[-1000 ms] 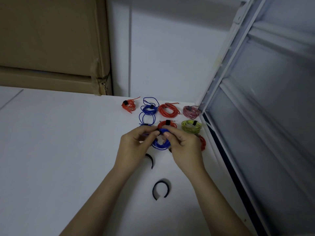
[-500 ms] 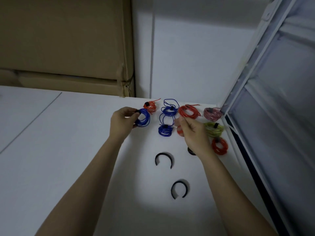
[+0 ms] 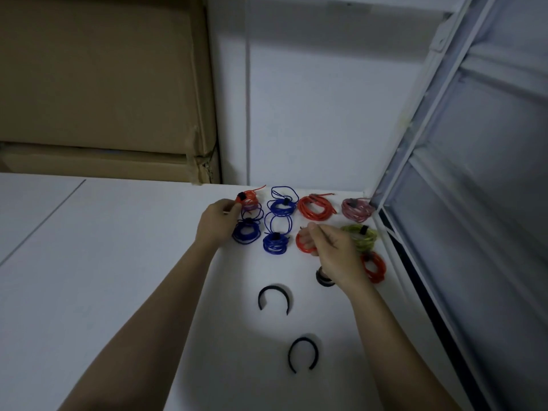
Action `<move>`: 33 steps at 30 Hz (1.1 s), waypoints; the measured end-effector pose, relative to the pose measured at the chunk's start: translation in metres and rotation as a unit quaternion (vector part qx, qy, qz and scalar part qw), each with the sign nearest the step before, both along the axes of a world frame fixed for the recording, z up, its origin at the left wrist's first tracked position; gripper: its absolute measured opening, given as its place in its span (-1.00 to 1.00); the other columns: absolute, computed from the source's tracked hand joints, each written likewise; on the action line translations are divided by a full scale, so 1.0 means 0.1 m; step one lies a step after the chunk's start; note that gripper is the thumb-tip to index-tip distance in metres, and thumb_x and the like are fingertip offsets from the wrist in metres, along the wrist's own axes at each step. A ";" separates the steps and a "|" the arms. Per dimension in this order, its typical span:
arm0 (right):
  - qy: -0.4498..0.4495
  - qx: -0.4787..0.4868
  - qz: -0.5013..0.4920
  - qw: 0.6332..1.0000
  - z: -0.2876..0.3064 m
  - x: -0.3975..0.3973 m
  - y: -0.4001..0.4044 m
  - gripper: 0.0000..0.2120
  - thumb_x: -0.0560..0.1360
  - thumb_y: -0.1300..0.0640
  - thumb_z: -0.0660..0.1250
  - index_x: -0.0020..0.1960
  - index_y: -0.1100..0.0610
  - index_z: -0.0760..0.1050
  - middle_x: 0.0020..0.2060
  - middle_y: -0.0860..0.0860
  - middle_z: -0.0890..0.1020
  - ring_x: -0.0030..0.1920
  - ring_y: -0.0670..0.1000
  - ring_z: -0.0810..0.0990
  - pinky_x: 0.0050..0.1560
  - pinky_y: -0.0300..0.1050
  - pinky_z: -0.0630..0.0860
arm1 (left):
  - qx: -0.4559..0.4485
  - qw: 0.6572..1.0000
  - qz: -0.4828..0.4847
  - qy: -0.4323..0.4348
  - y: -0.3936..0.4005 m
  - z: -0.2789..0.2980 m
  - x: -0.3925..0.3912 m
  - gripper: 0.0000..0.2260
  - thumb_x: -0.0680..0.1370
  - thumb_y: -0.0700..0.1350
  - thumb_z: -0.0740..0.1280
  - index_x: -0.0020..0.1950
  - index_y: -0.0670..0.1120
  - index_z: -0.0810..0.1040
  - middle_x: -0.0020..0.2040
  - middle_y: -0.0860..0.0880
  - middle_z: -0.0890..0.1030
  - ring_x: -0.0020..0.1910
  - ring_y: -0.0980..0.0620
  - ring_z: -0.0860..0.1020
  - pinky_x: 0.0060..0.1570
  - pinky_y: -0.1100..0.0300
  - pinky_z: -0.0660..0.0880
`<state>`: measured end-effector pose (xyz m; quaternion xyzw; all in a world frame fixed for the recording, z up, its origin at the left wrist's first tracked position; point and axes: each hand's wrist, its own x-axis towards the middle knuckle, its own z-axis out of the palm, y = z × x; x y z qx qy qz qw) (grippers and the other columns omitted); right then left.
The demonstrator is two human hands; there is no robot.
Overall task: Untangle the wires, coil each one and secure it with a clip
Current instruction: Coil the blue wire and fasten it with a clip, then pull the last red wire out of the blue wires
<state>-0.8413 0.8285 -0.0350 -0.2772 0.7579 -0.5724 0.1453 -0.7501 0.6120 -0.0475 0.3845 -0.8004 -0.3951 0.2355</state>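
Several clipped wire coils lie in rows at the back right of the white table (image 3: 118, 262). My left hand (image 3: 218, 223) has curled fingers at the top loop of a blue coil (image 3: 246, 232), which lies on the table just below a small red coil (image 3: 250, 198). My right hand (image 3: 332, 247) hovers with loosely curled fingers over a red coil (image 3: 304, 243) and partly hides it. Two more blue coils (image 3: 281, 204) (image 3: 275, 243) lie between my hands. Two open black C-shaped clips (image 3: 274, 298) (image 3: 304, 353) lie nearer to me.
Further right lie a red coil (image 3: 315, 207), a pink coil (image 3: 355, 209), a yellow-green coil (image 3: 360, 237) and another red coil (image 3: 373, 266). A third black clip (image 3: 323, 278) peeks out under my right wrist. Cardboard boxes (image 3: 103, 84) stand at the back left. A window frame (image 3: 444, 203) borders the table's right edge.
Both hands held the blue coil together a second ago. My left hand carried it left and up and lowered it onto the table below the small red coil. My right hand moved over the red coil.
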 end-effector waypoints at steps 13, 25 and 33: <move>0.289 0.080 0.096 0.949 0.22 0.19 -0.64 -0.88 0.51 0.20 0.34 0.01 0.14 0.63 -0.07 0.02 0.62 -0.09 0.04 0.58 -0.06 -0.02 0.54 | -0.306 0.941 0.051 -0.138 -0.04 0.29 0.82 -0.74 0.59 0.02 0.26 0.20 -0.07 0.55 0.10 -0.05 0.62 0.04 -0.09 0.56 0.08 0.05 0.47; 0.410 0.146 0.290 0.852 0.45 2.01 -2.55 -0.68 0.58 0.12 0.23 0.33 0.08 0.44 0.26 0.04 0.46 0.27 0.09 0.36 0.20 -0.04 0.39 | -0.269 0.880 0.221 -0.322 -1.02 0.75 3.27 -0.63 0.61 0.01 0.20 0.37 -0.10 0.37 0.29 -0.12 0.47 0.23 -0.14 0.45 0.19 0.02 0.39; 0.434 0.156 0.309 0.832 0.50 3.98 -3.76 -0.62 0.60 0.05 0.18 0.40 0.07 0.35 0.34 0.07 0.38 0.33 0.11 0.31 0.23 -0.03 0.34 | -0.243 0.864 0.300 -0.324 -1.88 0.89 5.32 -0.63 0.59 0.00 0.24 0.36 -0.09 0.37 0.31 -0.14 0.45 0.28 -0.17 0.42 0.19 -0.02 0.39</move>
